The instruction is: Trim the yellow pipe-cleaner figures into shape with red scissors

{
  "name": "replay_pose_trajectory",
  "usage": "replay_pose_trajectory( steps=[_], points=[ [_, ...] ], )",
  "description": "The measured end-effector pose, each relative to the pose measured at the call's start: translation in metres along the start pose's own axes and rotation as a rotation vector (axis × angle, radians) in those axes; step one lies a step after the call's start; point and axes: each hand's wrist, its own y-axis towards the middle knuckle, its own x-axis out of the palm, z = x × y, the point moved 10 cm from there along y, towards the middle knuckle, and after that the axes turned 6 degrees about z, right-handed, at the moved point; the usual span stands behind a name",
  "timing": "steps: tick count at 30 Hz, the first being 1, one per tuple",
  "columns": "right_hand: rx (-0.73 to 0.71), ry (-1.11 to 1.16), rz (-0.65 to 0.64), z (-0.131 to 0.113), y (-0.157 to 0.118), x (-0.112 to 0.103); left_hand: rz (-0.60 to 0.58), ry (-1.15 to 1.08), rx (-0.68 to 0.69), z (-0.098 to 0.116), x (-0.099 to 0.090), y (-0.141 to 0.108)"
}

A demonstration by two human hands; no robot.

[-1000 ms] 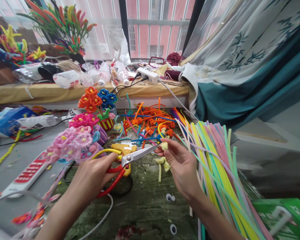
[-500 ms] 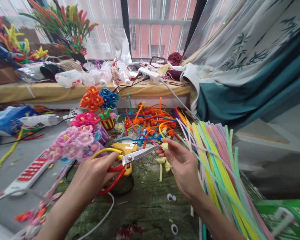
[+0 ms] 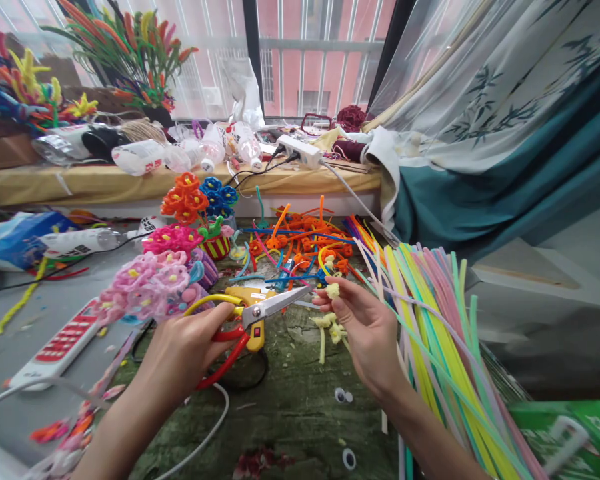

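Observation:
My left hand (image 3: 193,347) is closed round the red and yellow handles of a pair of scissors (image 3: 275,307), whose blades point right and slightly up. Between the thumb and fingers of my right hand (image 3: 367,327) is a small pale yellow fuzzy piece (image 3: 333,291), seemingly of pipe cleaner. A short gap separates the blade tips from that piece. Under the scissors lies a yellow glue gun (image 3: 256,333). Pale yellow pipe cleaner scraps (image 3: 326,327) rest on the table just below my right fingers.
Bundled pastel pipe cleaners (image 3: 430,300) lie at the right, beside a green box (image 3: 570,433). Orange pipe cleaner pieces (image 3: 305,233) are heaped at the back. Fuzzy flowers (image 3: 155,280) and a power strip (image 3: 60,343) sit left. Googly eyes (image 3: 349,458) lie in front.
The scissors have drawn back a little to the left, so their tips now stand apart from the yellow piece. My right hand has barely shifted.

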Motion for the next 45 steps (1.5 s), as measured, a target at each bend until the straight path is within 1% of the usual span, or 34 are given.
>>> replay_pose_trajectory(
  steps=[4, 9, 13, 16, 18, 20, 25, 27, 28, 31, 35, 45],
  points=[
    [0.012, -0.002, 0.036, 0.002, 0.003, -0.003, 0.026, 0.017, -0.067, -0.001, -0.01, 0.007],
    [0.078, -0.021, 0.065, 0.008, 0.005, -0.005, 0.019, 0.06, -0.144, -0.004, -0.008, 0.009],
    [0.15, -0.007, 0.085, 0.014, 0.006, -0.005, -0.058, 0.115, -0.187, -0.005, 0.0, 0.009],
    [0.213, 0.02, 0.085, 0.017, 0.005, -0.004, -0.121, 0.202, -0.194, -0.003, 0.001, 0.011],
    [0.245, 0.039, 0.081, 0.019, 0.005, -0.003, -0.146, 0.271, -0.184, 0.0, 0.0, 0.013],
    [0.264, 0.051, 0.075, 0.02, 0.004, -0.002, -0.127, 0.312, -0.144, 0.004, -0.004, 0.013],
    [0.298, 0.066, 0.068, 0.022, 0.003, 0.0, 0.068, 0.312, 0.022, 0.017, -0.011, 0.007],
    [0.321, 0.086, 0.075, 0.024, 0.002, 0.0, 0.115, 0.264, 0.066, 0.018, -0.01, 0.003],
    [0.333, 0.096, 0.08, 0.024, 0.002, 0.0, 0.12, 0.232, 0.079, 0.018, -0.007, 0.001],
    [0.368, 0.127, 0.097, 0.026, 0.001, -0.001, 0.095, 0.142, 0.084, 0.016, 0.001, -0.002],
    [0.385, 0.141, 0.106, 0.025, 0.001, -0.001, 0.045, 0.075, 0.036, 0.009, 0.008, -0.003],
    [0.376, 0.14, 0.028, 0.023, 0.0, 0.005, 0.002, 0.081, 0.054, 0.01, 0.009, -0.003]
  ],
)
